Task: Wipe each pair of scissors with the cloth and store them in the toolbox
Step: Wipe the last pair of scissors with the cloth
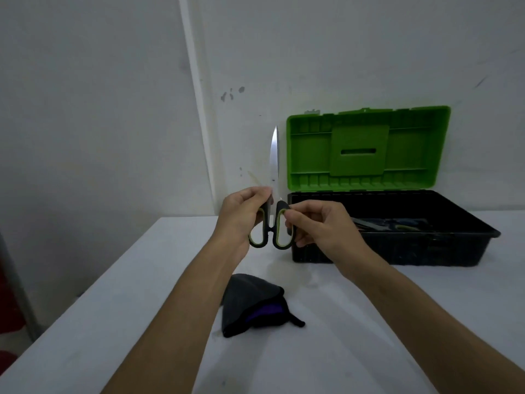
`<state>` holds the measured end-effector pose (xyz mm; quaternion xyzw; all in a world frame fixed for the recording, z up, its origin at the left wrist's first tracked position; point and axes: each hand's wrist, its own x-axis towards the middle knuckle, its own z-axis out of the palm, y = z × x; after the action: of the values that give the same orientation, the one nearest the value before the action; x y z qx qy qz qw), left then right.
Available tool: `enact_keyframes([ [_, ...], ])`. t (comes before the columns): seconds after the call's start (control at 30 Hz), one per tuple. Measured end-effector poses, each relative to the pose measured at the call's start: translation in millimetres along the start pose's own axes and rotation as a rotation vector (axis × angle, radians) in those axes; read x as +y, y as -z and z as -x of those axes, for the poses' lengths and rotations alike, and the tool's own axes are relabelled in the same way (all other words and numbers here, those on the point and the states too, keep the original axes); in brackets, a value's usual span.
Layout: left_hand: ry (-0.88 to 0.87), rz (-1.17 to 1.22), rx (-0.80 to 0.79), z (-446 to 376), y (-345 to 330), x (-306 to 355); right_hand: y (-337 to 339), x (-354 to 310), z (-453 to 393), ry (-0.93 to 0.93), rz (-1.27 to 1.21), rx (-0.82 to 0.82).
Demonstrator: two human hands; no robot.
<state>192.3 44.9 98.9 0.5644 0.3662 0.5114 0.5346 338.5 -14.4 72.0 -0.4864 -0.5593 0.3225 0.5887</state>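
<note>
I hold a pair of scissors (274,155) upright in front of me, blades pointing up, black handles with green lining. My left hand (241,216) grips the left handle loop. My right hand (318,223) pinches the right handle loop. A second blade looks faintly spread out to the left. The dark cloth (252,304), with a purple patch, lies crumpled on the white table below my hands, untouched. The toolbox (480,240) stands open at the right, black tray and green lid (366,149) up against the wall, with other scissors inside.
The white table (119,314) runs from the wall toward me; its left edge drops off to the floor. A grey post and something red stand by the left edge. The wall is close behind the toolbox.
</note>
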Motion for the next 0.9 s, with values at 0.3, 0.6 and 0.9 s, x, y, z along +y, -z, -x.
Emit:
enact_keyframes([
  [0.3,-0.354,-0.672,-0.096,-43,-51,-39,119,1,-23,0.01,0.432,0.256],
  [0.6,-0.422,-0.83,-0.283,-96,-111,-51,198,23,-61,-0.169,1.111,0.034],
  [0.9,-0.329,-0.923,-0.522,-128,-157,-71,217,61,-90,-0.365,1.077,-0.262],
])
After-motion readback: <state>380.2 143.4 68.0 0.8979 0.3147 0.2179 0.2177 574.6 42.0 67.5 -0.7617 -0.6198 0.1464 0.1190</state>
